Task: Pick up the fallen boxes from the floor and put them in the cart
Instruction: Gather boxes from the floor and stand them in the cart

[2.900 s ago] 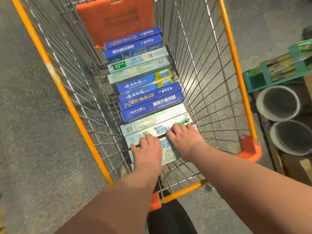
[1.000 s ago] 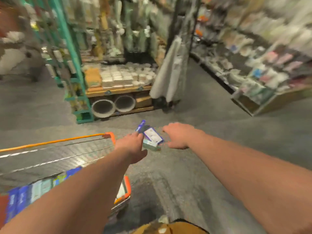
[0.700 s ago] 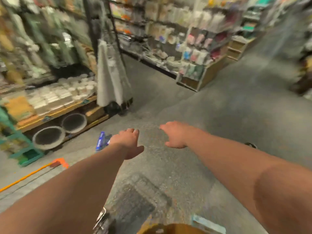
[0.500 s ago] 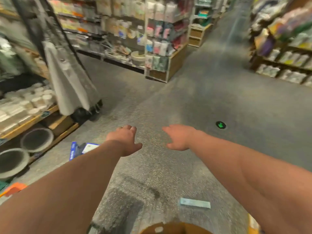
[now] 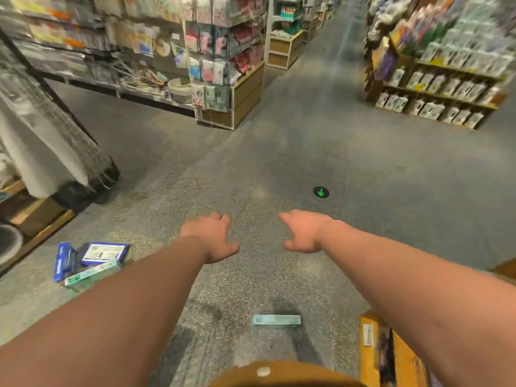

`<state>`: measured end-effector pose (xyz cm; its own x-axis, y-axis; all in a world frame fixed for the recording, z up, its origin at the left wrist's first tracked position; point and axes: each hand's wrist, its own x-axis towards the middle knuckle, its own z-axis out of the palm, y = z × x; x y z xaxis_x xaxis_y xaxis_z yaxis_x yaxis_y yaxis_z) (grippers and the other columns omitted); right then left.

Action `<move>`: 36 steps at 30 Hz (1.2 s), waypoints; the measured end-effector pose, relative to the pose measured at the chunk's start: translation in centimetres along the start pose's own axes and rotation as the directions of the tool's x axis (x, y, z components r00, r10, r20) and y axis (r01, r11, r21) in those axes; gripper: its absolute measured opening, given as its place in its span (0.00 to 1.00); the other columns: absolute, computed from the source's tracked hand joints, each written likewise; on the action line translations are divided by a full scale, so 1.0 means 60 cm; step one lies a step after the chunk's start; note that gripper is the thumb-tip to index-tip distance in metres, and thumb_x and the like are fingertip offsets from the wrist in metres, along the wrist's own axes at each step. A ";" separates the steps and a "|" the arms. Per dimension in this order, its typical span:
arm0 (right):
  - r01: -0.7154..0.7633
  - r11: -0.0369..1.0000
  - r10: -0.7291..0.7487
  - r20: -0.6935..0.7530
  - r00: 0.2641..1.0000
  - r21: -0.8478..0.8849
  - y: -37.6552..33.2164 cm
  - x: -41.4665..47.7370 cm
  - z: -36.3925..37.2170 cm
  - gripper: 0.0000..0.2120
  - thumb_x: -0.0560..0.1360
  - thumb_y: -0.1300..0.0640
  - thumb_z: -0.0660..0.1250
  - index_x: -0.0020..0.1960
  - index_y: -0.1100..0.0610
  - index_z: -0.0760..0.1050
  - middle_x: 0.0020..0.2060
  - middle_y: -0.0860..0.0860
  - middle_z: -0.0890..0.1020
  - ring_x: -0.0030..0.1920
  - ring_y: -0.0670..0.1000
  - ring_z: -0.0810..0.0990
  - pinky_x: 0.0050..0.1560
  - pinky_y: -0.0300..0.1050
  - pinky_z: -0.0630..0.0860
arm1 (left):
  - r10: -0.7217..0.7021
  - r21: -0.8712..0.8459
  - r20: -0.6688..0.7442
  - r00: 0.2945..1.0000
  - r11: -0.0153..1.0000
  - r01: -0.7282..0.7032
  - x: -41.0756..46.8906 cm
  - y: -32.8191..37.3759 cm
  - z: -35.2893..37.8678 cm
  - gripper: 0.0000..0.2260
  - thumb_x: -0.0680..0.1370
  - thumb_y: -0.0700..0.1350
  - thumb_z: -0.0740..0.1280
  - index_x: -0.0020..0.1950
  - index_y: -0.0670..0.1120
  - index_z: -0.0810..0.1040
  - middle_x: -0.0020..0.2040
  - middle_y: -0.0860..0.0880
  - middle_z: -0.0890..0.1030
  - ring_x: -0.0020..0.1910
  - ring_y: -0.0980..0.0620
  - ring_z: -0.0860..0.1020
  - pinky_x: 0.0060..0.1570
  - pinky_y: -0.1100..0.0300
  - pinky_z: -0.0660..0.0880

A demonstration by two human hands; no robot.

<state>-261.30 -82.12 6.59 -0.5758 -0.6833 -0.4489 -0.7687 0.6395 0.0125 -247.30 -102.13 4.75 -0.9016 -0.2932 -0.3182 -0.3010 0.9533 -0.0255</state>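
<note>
Pale box (image 5: 276, 320): flat on the floor (image 5: 279, 152), alone, between the forearms.
Left pile (image 5: 103, 254): 3 boxes, 2 blue and 1 green, touching, on the floor.
Left hand (image 5: 213, 237): grip loose, holds nothing.
Right hand (image 5: 305, 231): grip loose, holds nothing.
Shelves (image 5: 435, 79): rows of packets.
Yellow carton (image 5: 391, 356): contents too blurred to tell.

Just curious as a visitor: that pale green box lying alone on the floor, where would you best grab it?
Probably at its middle, from above. The pale green box lies flat on the floor, long side running left to right, so fingers on the far long edge and thumb on the near one span its narrow width. Nothing crowds it.
</note>
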 end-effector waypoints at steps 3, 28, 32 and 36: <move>0.054 0.998 -0.055 0.028 0.998 0.007 0.033 0.008 0.038 0.37 0.79 0.43 0.66 0.81 0.56 0.57 0.70 0.57 0.72 0.67 0.60 0.75 0.65 0.57 0.75 | -0.013 -0.020 0.024 1.000 1.000 0.014 0.016 0.045 0.027 0.35 0.76 0.68 0.60 0.78 0.50 0.62 0.72 0.48 0.70 0.66 0.45 0.73 0.56 0.46 0.77; -0.213 0.960 0.112 0.451 0.885 0.180 0.207 0.449 0.916 0.32 0.75 0.44 0.74 0.73 0.53 0.66 0.57 0.54 0.77 0.51 0.57 0.79 0.50 0.52 0.80 | 0.107 -0.079 0.391 0.914 0.993 -0.083 0.455 0.225 0.922 0.28 0.73 0.67 0.68 0.61 0.48 0.69 0.60 0.45 0.75 0.61 0.41 0.74 0.60 0.40 0.71; -0.260 0.946 0.153 0.444 0.883 0.192 0.219 0.498 1.085 0.27 0.73 0.48 0.75 0.68 0.52 0.68 0.51 0.53 0.74 0.43 0.53 0.76 0.32 0.41 0.70 | 0.157 -0.074 0.431 0.889 0.988 -0.138 0.506 0.268 1.090 0.30 0.73 0.67 0.68 0.66 0.50 0.67 0.63 0.46 0.72 0.62 0.43 0.72 0.58 0.43 0.70; -0.179 0.969 0.104 0.375 0.921 0.171 0.212 0.559 1.209 0.33 0.72 0.44 0.75 0.71 0.55 0.66 0.62 0.56 0.74 0.59 0.57 0.74 0.48 0.49 0.77 | 0.219 -0.018 0.376 0.900 0.973 -0.229 0.549 0.300 1.216 0.36 0.73 0.68 0.67 0.71 0.47 0.64 0.69 0.45 0.70 0.67 0.42 0.69 0.65 0.41 0.68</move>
<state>-270.20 -71.35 -73.09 -0.5060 -0.4310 -0.7472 -0.5942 0.8021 -0.0603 -259.77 -89.34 -75.32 -0.7609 -0.0281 -0.6482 -0.0920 0.9936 0.0649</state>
